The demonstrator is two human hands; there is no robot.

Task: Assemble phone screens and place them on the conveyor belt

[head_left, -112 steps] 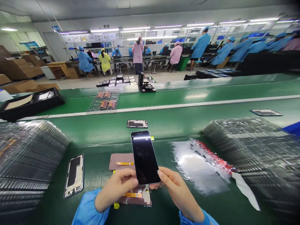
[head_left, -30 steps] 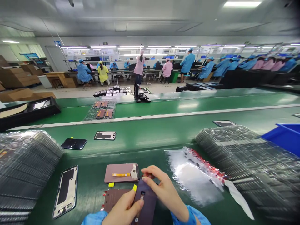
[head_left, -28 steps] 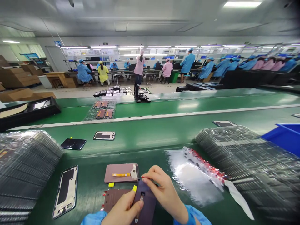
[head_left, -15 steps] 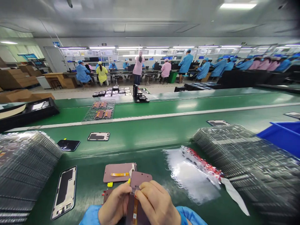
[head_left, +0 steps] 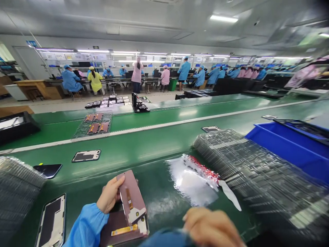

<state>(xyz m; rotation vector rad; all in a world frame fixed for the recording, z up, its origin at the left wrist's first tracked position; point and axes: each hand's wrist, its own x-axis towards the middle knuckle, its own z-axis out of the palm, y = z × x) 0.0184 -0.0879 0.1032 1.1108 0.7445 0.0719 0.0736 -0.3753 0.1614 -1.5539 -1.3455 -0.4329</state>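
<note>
My left hand [head_left: 110, 196], in a blue sleeve, is closed on the upper left edge of a phone screen [head_left: 130, 188]. Its mauve-brown back faces me, with an orange flex cable and a white corner at the near end. Beneath it, a second phone screen [head_left: 117, 223] lies on the green surface, partly covered. My right hand [head_left: 212, 226] is low on the right, smeared by motion, its fingers hard to make out. Beyond that hand lies a fan of clear plastic films [head_left: 194, 181] with red tabs along one edge.
Stacked clear trays [head_left: 239, 154] stand at right beside a blue bin [head_left: 290, 147]; another tray stack [head_left: 17, 192] is at left. A phone frame [head_left: 51, 221] lies near left, another frame [head_left: 86, 155] on the conveyor [head_left: 144, 147]. Co-workers [head_left: 96, 80] sit along the far benches.
My right hand has left the phone screen and moved right. My left hand has turned and shifted the screen up and left. The view has swung right.
</note>
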